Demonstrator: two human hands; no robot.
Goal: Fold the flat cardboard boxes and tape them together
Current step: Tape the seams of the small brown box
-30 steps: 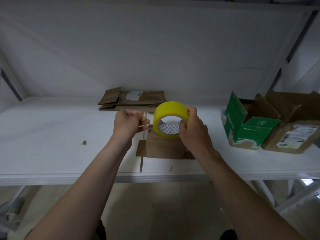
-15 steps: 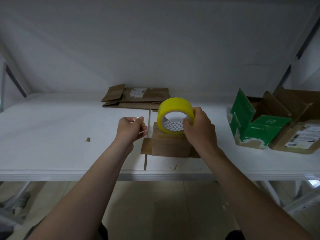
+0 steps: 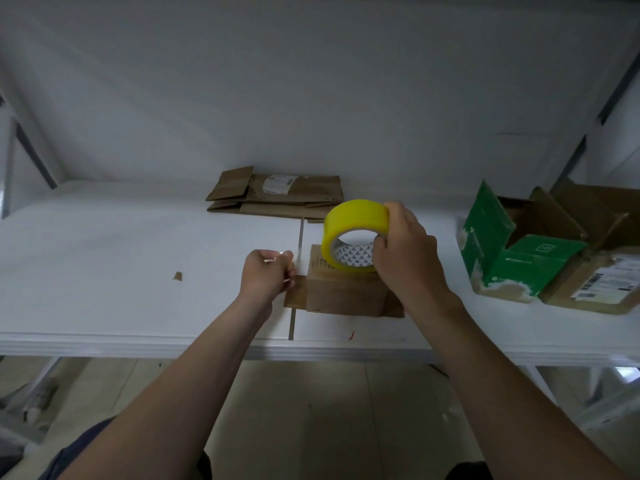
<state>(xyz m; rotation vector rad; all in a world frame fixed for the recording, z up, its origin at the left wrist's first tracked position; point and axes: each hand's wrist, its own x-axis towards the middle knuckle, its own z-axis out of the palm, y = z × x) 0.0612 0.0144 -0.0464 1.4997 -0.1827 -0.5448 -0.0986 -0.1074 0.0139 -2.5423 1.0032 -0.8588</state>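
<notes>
Subject of task: a small brown cardboard box (image 3: pixel 346 292), folded into shape, sits near the front edge of the white table (image 3: pixel 104 271), with flaps lying flat on the surface at its left and right sides.

Right hand (image 3: pixel 405 258): fingers curl over the top of the yellow tape roll (image 3: pixel 353 220) and the thumb hooks into its core. The roll stands on edge at the box's top, at 12 o'clock of the box; whether it touches the cardboard cannot be told.

Left hand (image 3: pixel 266 275): at 9 o'clock of the box, just beside it, fingers curled tight, thumb and fingertips pinching a thin clear strip (image 3: pixel 281 254) that glints. Whether this strip runs to the roll cannot be told.

Other stock: a stack of flattened cardboard boxes (image 3: pixel 277 194) lies at 11 o'clock of the small box, against the back wall. A green box (image 3: pixel 512 258) with open flaps stands at 3 o'clock, touching a brown labelled box (image 3: pixel 595 282) beyond it. A cardboard scrap (image 3: pixel 177 276) lies at 9 o'clock, well apart from the left hand.
</notes>
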